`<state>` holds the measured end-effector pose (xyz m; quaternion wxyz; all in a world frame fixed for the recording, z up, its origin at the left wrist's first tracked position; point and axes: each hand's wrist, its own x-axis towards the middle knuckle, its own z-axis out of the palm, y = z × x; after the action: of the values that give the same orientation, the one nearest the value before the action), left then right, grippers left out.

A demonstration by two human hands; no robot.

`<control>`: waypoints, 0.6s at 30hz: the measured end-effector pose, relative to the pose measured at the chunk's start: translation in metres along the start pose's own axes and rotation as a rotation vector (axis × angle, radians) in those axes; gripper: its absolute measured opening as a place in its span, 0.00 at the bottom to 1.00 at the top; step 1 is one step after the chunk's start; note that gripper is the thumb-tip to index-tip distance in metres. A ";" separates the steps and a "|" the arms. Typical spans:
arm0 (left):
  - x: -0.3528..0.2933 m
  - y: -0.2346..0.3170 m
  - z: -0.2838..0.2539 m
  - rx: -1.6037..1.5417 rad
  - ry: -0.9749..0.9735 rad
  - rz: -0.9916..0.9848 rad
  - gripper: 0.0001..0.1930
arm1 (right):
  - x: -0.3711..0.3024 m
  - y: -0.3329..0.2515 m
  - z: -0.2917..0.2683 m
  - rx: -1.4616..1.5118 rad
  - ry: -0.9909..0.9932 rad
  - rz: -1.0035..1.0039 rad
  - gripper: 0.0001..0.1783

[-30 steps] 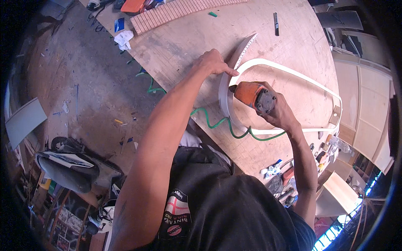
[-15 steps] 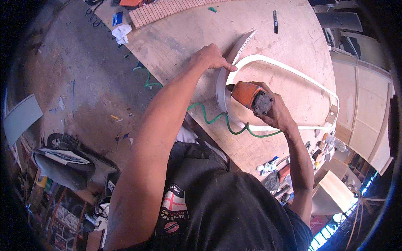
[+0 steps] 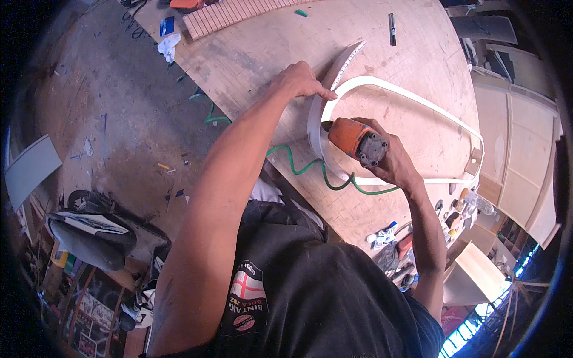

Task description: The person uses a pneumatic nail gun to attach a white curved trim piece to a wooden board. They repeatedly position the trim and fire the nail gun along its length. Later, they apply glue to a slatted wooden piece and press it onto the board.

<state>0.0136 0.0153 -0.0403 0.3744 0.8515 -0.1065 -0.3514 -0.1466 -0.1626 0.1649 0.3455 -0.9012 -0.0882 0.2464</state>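
Observation:
A white rounded frame [image 3: 418,101] lies on the wooden worktable, its narrow end to the right. Against its left end stands a curved white strip [image 3: 315,132], bent along the frame's edge, with its far tip sticking out beyond. My left hand [image 3: 300,82] pinches the two where they meet, thumb on the frame's corner and fingers on the strip's outer side. Inside the frame, my right hand [image 3: 391,162] grips an orange-and-black air nail gun [image 3: 351,136]. Its dark nose points left at the frame's inner edge; I cannot tell whether it touches. A green coiled hose [image 3: 325,173] runs across the table's near side.
A slatted wooden panel [image 3: 239,19] lies along the far edge, with a black marker [image 3: 392,30] farther right. White cloth [image 3: 169,46] hangs at the table's left edge. Bottles and tools crowd the near right. Pale cabinets [image 3: 513,131] stand beyond the right side.
The nail gun in my right hand has shifted very slightly left. My left hand keeps its hold, and the frame and strip look almost unmoved.

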 end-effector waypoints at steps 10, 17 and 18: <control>0.002 -0.003 0.003 0.076 -0.037 0.012 0.37 | -0.002 0.001 0.006 -0.033 0.005 0.017 0.43; -0.006 0.020 -0.021 0.054 -0.220 -0.093 0.36 | -0.042 -0.031 -0.001 0.058 0.217 0.041 0.41; -0.006 0.019 -0.020 0.029 -0.177 -0.042 0.36 | -0.063 -0.028 0.005 0.041 0.339 0.069 0.38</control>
<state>0.0243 0.0167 -0.0140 0.3435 0.8245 -0.1265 -0.4316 -0.2035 -0.1596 0.2044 0.3652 -0.9250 0.0072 0.1044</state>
